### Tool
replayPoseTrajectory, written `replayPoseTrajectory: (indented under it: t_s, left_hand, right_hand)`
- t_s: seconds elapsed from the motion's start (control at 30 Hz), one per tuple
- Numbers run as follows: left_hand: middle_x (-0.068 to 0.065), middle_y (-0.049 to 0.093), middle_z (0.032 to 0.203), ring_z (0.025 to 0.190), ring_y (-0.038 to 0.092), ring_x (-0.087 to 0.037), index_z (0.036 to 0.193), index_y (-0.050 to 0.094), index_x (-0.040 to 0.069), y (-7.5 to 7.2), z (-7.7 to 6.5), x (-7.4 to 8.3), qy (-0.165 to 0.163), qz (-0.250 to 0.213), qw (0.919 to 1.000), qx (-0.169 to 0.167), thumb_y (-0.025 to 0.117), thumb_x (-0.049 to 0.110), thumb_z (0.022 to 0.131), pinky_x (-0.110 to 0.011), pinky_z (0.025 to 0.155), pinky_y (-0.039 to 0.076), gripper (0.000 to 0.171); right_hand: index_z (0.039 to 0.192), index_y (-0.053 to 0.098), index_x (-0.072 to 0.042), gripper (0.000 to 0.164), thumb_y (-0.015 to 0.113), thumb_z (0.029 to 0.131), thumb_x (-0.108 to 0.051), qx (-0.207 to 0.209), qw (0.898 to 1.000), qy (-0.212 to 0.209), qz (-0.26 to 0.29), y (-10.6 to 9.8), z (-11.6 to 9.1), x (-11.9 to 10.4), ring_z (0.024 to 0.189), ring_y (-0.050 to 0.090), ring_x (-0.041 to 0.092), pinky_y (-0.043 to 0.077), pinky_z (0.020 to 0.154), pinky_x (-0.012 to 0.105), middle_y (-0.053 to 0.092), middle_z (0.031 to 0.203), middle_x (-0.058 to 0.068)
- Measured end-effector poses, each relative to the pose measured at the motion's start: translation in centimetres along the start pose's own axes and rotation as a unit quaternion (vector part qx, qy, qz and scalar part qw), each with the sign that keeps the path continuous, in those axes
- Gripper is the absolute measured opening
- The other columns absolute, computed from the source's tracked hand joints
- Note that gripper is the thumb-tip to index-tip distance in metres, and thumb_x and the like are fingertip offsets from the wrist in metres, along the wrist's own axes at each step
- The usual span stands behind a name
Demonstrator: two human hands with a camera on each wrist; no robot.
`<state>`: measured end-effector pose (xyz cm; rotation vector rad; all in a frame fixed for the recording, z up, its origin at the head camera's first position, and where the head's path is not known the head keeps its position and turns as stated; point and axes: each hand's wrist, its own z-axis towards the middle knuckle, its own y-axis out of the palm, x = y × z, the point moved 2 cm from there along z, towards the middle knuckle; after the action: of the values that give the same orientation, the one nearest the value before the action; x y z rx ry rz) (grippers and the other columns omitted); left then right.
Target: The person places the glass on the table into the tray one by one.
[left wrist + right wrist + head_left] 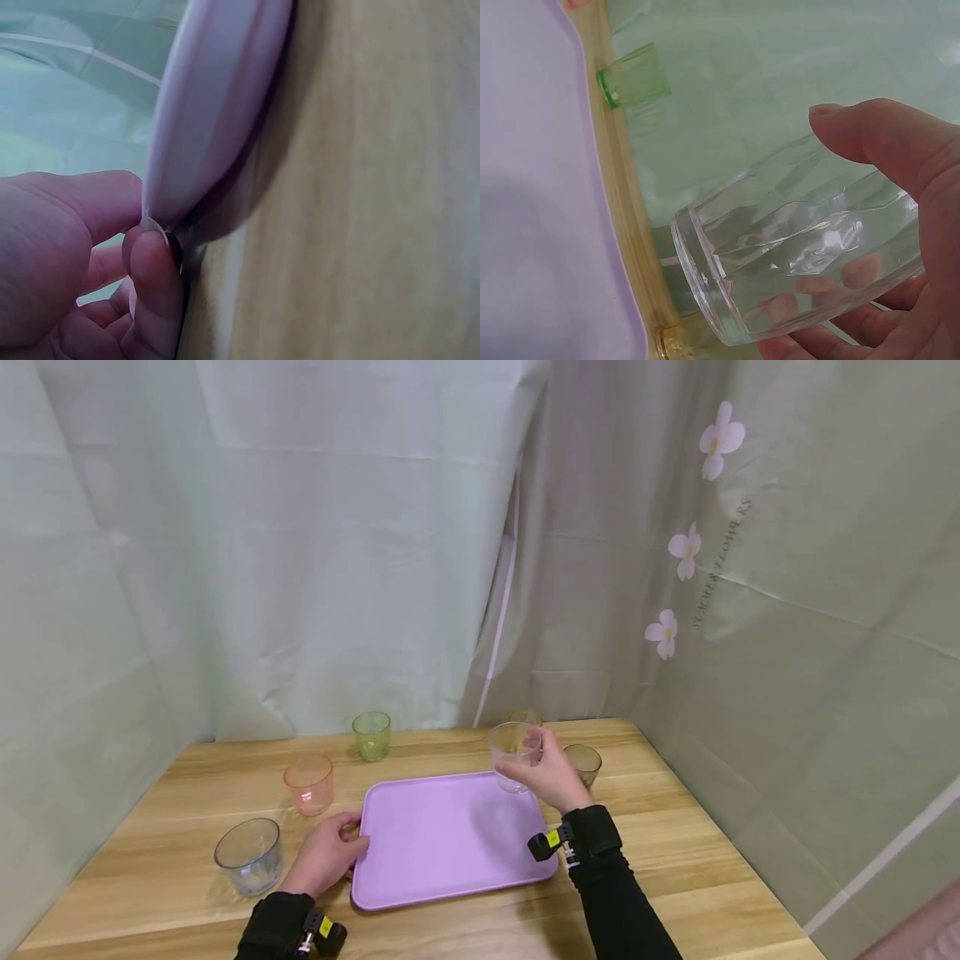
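Note:
A clear faceted glass cup [510, 745] is in my right hand [553, 774], held over the right back part of the purple tray [442, 843]. In the right wrist view my thumb lies along one side of this cup [795, 240] and the fingers curl round the other. The tray lies on the wooden table. My left hand [322, 856] is at its left edge, and in the left wrist view the thumb and a finger pinch the tray rim [214, 105]. Part of the left fingers is hidden in the head view.
Left of the tray stand a bluish clear cup [251, 860] and a pink cup [309, 785]. Behind it is a green cup [372, 737]. A yellowish cup [525, 717] and a dark smoky cup [585, 762] stand near my right hand. Curtains [360, 568] surround the table [675, 860].

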<state>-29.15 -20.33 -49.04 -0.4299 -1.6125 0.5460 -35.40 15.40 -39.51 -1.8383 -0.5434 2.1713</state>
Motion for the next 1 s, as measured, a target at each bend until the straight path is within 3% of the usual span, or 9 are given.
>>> replayPoseTrajectory:
  t_s: [0.77, 1.0]
  left_hand:
    - [-0.008, 0.057, 0.084, 0.064, 0.063, -0.018, 0.150, 0.056, -0.010, -0.1, 0.0, -0.1, -0.001, -0.007, 1.0000, 0.007, 0.071, 0.010, 0.100, -0.030, 0.056, 0.056, 0.056]
    - [-0.008, 0.057, 0.085, 0.065, 0.064, -0.019, 0.151, 0.056, -0.011, 0.0, 0.1, -0.2, -0.010, -0.012, 0.9999, 0.005, 0.070, 0.010, 0.101, -0.031, 0.057, 0.057, 0.056]
  right_hand:
    - [0.163, 0.042, -0.007, 0.093, 0.090, 0.089, -0.037, 0.006, 1.000, -0.007, 0.004, 1.1, 0.3, -0.4, 0.143, 0.058, 0.039, 0.052, 0.114, 0.058, 0.055, 0.158, 0.020]
    - [0.161, 0.044, -0.008, 0.091, 0.091, 0.089, -0.038, 0.002, 1.000, -0.010, 0.002, 1.7, 0.6, -1.2, 0.138, 0.059, 0.035, 0.054, 0.110, 0.053, 0.057, 0.155, 0.015]
